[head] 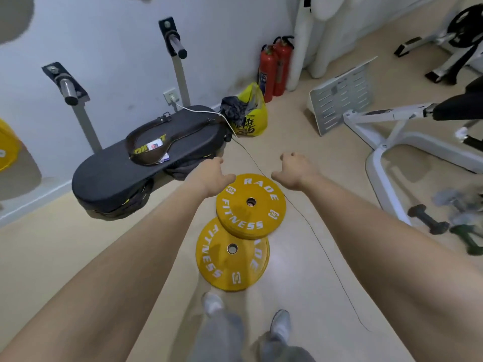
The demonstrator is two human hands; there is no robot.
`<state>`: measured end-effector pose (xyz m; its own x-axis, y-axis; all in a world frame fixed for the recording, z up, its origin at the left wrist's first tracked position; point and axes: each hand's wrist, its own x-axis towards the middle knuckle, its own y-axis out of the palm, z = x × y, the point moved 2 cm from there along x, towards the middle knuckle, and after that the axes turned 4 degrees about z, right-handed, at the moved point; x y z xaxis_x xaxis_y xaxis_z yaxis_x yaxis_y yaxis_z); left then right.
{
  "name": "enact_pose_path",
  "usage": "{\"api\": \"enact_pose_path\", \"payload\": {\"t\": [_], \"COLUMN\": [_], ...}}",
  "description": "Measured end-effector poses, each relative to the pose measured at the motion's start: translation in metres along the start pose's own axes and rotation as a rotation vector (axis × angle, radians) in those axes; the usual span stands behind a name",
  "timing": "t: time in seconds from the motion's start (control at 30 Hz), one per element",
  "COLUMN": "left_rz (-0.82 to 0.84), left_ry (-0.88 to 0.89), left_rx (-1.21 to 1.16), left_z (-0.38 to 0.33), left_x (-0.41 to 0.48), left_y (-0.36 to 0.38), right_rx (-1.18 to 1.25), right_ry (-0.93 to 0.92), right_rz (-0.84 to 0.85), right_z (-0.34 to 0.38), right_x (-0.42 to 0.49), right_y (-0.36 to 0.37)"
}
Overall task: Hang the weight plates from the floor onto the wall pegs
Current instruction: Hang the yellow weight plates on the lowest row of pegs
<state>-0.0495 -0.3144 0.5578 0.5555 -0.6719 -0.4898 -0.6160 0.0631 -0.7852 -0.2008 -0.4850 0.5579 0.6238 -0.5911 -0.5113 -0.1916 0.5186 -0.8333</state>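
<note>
Two stacks of yellow weight plates lie flat on the floor. The far stack (251, 205) overlaps the near stack (231, 254). My left hand (213, 173) hovers just left of the far stack's rim, thumb out, holding nothing. My right hand (294, 169) hovers at its right far edge, fingers loosely curled, also holding nothing. Two metal wall pegs stick out of the wall: one at the left (66, 87), one further right (176, 43). Another yellow plate (6, 147) shows at the left edge against the wall.
A black padded bench (125, 168) with a belt on it stands left of the plates. A thin cable (308, 223) runs across the floor. A yellow bag (252, 116), two fire extinguishers (274, 66), a white bench frame (386, 142) and dumbbells (428, 220) lie to the right.
</note>
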Motion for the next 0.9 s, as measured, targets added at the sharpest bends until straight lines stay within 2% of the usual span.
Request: {"api": "enact_pose_path", "payload": {"t": [0.33, 0.6, 0.9], "left_rz": [0.095, 0.125, 0.053], "left_ry": [-0.084, -0.214, -0.426], "left_rx": [-0.085, -0.160, -0.294], "left_z": [0.071, 0.148, 0.246], "left_x": [0.150, 0.282, 0.425], "left_y": [0.076, 0.194, 0.345], "right_rx": [0.026, 0.108, 0.079], "right_ry": [0.093, 0.033, 0.126], "right_rz": [0.075, 0.173, 0.348], "right_z": [-0.020, -0.036, -0.095], "right_x": [0.142, 0.286, 0.443], "right_y": [0.099, 0.250, 0.436]}}
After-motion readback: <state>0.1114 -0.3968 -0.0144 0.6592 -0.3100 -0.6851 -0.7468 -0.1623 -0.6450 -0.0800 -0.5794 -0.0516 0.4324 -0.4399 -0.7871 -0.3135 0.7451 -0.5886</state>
